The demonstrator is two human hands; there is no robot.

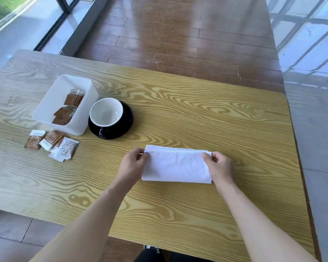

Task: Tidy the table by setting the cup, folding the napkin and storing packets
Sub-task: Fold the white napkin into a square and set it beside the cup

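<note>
Loose packets [51,145] lie in a small cluster at mid-left of the frame, on the wooden table [197,110], some brown face up, some showing white backs, overlapping each other. Just above them sits a white bin [45,108], open top, w/ more brown packets stacked inside along its right wall. Right beside the bin, nearly touching it, a black saucer [126,114] carries the cup [106,113], white inside, black outside, upright and empty, handle toward the viewer.

Center frame, lower down: the white napkin [176,166] lies flat on the table, folded into a wide rectangle, layered edges showing along its top side. Left hand [133,163] pinches the napkin's upper-left corner btwn thumb and fingertips, fingers curled in. Right hand [219,166] does the same at the upper-right corner, thumb on top of the cloth, fingers curled. Both forearms come up from the bottom edge of the frame.

Upper part of frame: brown plank floor beyond the table; glass panels at upper left and right.
</note>
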